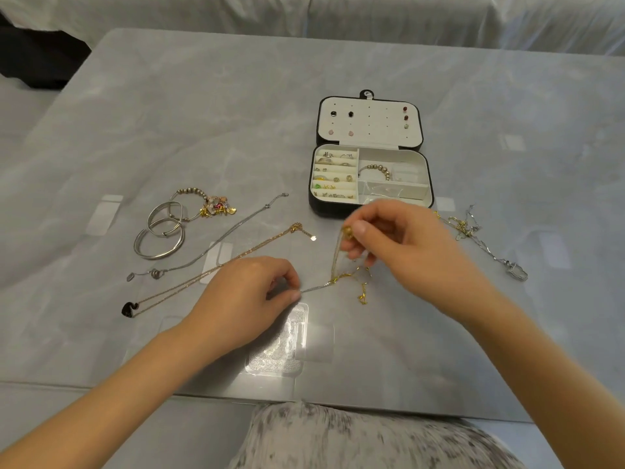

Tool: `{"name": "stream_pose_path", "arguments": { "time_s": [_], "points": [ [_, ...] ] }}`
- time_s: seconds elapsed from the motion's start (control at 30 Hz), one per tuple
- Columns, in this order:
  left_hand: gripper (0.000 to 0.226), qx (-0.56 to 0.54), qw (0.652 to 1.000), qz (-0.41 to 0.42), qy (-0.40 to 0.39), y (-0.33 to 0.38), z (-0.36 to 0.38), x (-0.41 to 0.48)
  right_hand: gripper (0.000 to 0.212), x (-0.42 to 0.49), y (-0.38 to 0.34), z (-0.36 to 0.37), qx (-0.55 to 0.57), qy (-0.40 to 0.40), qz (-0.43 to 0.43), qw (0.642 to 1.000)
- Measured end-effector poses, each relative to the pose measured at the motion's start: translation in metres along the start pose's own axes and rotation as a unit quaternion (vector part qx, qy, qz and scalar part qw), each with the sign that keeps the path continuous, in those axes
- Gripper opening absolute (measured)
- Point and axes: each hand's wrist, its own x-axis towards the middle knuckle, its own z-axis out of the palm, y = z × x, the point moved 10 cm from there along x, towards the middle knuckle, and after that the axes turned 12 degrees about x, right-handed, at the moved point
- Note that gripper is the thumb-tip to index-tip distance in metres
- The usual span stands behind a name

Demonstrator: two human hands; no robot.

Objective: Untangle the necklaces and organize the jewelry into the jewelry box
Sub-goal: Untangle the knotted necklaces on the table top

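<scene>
left fingers (291, 289): pinch the silver end of the tangled chain (333, 281), over the grey table (101, 130)
right fingers (362, 229): pinch its gold bead end, raised
tangled chain: fine links, gold bars dangling, taut between both grips; possibly two strands, blurred
jewelry box (316, 204): beyond right fingers, open, black shell, cream lining, rings slotted

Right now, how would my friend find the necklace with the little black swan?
Start at the open jewelry box and look left across the grey table. There a silver necklace lies beside a rose-gold necklace, nearer you. Only the rose-gold one ends in a black swan pendant.
</scene>
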Motion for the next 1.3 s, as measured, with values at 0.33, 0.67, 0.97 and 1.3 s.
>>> {"name": "stream_pose_path", "arguments": {
  "time_s": [0.33, 0.67, 0.97, 1.3],
  "points": [
    [0.019, 0.062, 0.998, -0.02, 0.005, -0.003, 0.002, -0.001, 0.017, 0.059, 0.007, 0.044, -0.293, -0.07, -0.027, 0.953],
    [0.014, 0.072, 0.996, 0.04, 0.029, 0.007, -0.008, -0.002, 0.029, 0.025, 0.03, 0.016, -0.464, -0.062, -0.046, 0.883],
    [0.014, -0.012, 1.0, 0.015, 0.013, -0.012, -0.014, -0.002, 0.015, 0.02, 0.044, 0.002, -0.479, -0.049, -0.019, 0.876],
    [0.019, -0.122, 0.99, -0.066, -0.021, -0.023, -0.006, 0.001, 0.009, 0.002, 0.034, 0.002, -0.466, -0.03, -0.13, 0.875]
  ]
}}
